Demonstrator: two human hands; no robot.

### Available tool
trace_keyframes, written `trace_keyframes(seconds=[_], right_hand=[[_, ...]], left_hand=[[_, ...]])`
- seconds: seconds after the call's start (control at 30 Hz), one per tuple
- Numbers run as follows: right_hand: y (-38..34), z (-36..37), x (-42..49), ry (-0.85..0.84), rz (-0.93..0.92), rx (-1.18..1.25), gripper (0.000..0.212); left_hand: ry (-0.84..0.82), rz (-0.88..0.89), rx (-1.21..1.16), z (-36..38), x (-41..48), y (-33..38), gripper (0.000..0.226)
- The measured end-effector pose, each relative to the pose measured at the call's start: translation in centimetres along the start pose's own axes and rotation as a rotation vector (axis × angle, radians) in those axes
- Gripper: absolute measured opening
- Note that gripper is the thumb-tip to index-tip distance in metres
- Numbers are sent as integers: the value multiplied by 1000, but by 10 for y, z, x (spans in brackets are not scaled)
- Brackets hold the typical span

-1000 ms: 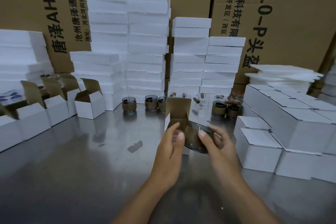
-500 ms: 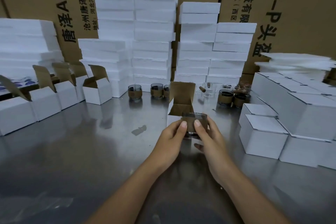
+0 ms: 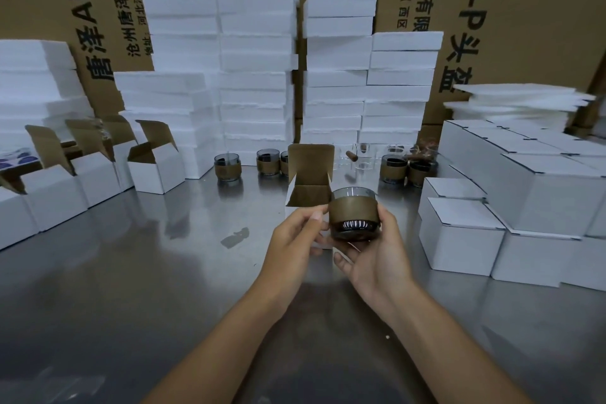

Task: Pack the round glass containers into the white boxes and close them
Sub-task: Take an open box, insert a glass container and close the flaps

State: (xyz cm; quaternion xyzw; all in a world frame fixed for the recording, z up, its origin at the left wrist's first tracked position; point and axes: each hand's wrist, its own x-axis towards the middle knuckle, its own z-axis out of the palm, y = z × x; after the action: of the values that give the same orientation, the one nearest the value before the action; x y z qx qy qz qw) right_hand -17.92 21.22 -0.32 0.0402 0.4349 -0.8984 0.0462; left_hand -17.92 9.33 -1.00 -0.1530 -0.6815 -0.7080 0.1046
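While cradling the round glass container (image 3: pixel 354 218) in the right hand (image 3: pixel 377 259), holds it upright and clear of the counter (image 3: pixel 131 272), just beside the open white box (image 3: pixel 308 187) on its right, rim about level with the box's mouth. Right grip clamped on the container: thumb underneath toward the near side, fingers wrapped round the far side over the brown paper sleeve (image 3: pixel 352 208), probably to leave the base free to go in first.

Steadies the box with the left hand (image 3: pixel 295 239), grip apparently pinched on the near wall, likely to stop so light a box from skating on the slick steel. Lid flap (image 3: pixel 311 159) upright at the back, leaving the mouth open.

Reads as lining up for insertion: container not yet inside, lid not yet shut. Calls next for a short shift left and a straight descent, with care not to snag the sleeve on a flap.

Further back, more sleeved containers (image 3: pixel 228 167) ranged along the foot of the white foam stacks (image 3: pixel 255 92), handy for later rounds. Opened boxes (image 3: pixel 157 170) queued at the left, closed boxes (image 3: pixel 459 236) piled at the right, apparently supply on one side and finished work on the other. Printed brown cartons (image 3: pixel 524 26) behind everything.
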Motion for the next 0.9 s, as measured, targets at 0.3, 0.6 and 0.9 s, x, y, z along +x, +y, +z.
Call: trace_keyframes(seconds=[0.3,0.6,0.9], right_hand=[[0,0,0,66,-28,-95,45],[4,0,-4,107,-268,-252,23],[14,3,-9,206,-669,-758,46]], left_hand=[[-9,-20,5,-1,1,-1,22],[-17,-147,-96,-2,3,-5,23],[-114,-261,-185,0,4,-8,50]])
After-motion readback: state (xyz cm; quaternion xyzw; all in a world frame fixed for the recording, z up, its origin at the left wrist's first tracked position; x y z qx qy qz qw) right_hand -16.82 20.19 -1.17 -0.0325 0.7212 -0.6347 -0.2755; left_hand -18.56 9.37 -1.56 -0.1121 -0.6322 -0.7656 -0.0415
